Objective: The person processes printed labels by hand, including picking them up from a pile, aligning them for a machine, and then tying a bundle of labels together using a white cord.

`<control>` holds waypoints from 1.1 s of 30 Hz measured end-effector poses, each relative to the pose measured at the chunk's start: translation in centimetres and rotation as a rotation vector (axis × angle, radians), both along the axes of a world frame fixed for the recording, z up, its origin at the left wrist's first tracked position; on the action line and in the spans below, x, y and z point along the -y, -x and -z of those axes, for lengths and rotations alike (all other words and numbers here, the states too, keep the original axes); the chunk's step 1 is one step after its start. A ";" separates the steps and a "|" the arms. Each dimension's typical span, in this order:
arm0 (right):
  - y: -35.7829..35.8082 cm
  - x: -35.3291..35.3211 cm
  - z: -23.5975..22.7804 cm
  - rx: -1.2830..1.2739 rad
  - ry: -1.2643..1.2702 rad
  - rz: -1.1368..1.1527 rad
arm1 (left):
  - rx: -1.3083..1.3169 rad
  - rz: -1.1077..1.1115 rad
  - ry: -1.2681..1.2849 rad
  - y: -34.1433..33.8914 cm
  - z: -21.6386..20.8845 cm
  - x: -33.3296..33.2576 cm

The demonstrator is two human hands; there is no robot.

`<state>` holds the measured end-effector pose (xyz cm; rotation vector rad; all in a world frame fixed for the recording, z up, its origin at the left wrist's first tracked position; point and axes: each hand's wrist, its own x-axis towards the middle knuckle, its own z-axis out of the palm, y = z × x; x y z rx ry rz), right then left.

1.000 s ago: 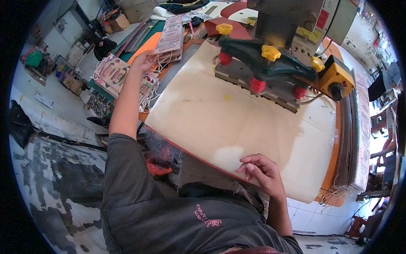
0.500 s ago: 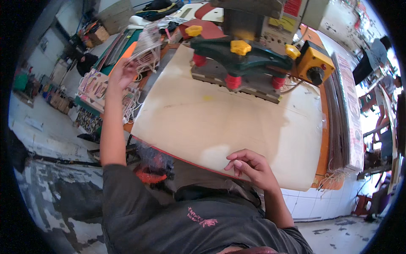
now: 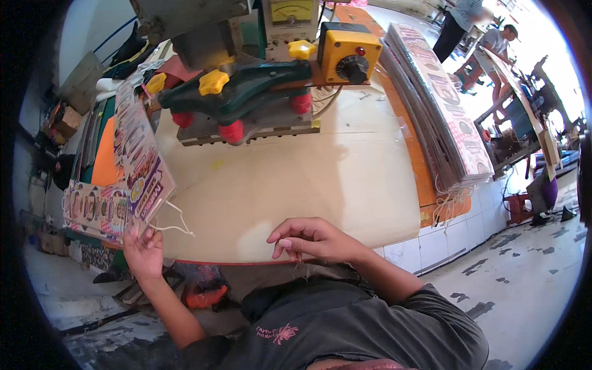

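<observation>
L hand [image 3: 143,251] pinches printed strip [image 3: 140,157], near end; long axis fwd, bit L. R hand [image 3: 316,239] half-curled, empty.

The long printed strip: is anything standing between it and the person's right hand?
Nothing visible blocks the way from the right hand to the printed strip; only its white cord trails into the gap, over the pale surface. The left hand holds the strip's near end; the green press stands farther back.

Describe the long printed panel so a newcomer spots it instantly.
Find the big cream sheet, then the left hand at its near-left corner. The long printed panel stretches away from that hand, which grips its near end. Unlike the printed stack to its left, it is held.
</observation>
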<state>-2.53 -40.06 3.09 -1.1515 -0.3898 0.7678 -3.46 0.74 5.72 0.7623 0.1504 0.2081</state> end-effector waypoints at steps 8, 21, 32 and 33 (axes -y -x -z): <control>-0.1 -0.4 -0.5 0.022 -0.019 -0.008 | -0.015 0.077 0.041 1.6 5.9 -3.2; -0.1 -0.4 -0.3 0.074 -0.011 -0.006 | -0.030 0.233 -0.291 3.6 3.2 9.6; 0.0 -0.6 0.0 0.110 -0.146 0.047 | 0.041 0.209 -0.531 4.5 2.5 15.3; 0.0 -0.6 -0.4 0.063 -0.137 0.054 | 0.062 0.209 -0.536 4.4 2.6 15.6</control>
